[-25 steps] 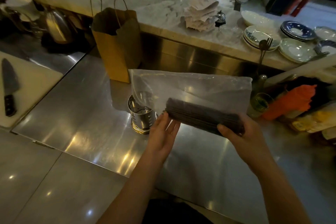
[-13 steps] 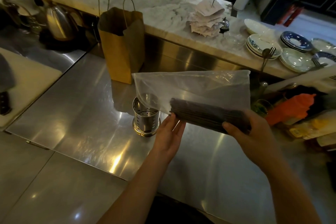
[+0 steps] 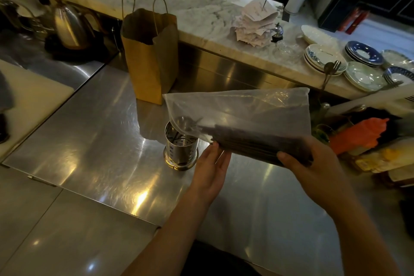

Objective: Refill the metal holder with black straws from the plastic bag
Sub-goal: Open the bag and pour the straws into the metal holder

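A clear plastic bag (image 3: 242, 107) hangs tilted above the steel counter, its left corner over the perforated metal holder (image 3: 181, 152). A bundle of black straws (image 3: 251, 143) lies along the bag's lower edge, and a few straw tips slide toward the holder's mouth. My right hand (image 3: 313, 170) grips the bag and the straw bundle from below at the right end. My left hand (image 3: 210, 170) has straight fingers touching the underside of the bag next to the holder.
A brown paper bag (image 3: 150, 58) stands behind the holder. A kettle (image 3: 69, 27) and a white cutting board (image 3: 33, 96) are on the left. Stacked plates (image 3: 322, 60), a receipt spike (image 3: 255, 20) and an orange bottle (image 3: 358, 134) are on the right.
The bag has tilted further down to the left, and some straws have slid toward its left corner over the holder. Both hands keep their places on the bag.
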The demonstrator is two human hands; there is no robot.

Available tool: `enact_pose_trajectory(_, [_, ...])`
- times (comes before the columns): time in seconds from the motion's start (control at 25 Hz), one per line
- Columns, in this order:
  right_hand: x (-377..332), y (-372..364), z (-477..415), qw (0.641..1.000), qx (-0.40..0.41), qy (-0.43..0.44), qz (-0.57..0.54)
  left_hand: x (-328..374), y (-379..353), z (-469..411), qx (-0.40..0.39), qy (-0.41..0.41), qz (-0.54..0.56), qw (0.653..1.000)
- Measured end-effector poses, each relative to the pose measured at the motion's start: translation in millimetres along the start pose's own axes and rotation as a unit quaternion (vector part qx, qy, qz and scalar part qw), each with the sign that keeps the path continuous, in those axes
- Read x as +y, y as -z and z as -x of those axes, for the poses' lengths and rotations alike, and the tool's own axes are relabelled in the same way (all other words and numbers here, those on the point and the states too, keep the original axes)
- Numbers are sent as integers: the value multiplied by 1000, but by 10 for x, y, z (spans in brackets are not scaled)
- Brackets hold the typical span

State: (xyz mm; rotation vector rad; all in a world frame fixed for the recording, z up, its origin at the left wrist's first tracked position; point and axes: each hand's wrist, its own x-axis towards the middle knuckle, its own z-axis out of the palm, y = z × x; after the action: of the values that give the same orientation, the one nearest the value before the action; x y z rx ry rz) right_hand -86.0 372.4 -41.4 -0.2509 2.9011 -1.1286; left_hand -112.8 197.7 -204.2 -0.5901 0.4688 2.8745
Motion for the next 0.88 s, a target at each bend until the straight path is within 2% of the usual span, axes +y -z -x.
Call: enact_pose_trajectory(0.88, [-139,20,-14,1000,-12,16,2,89,-54,107,13,3,4,1000])
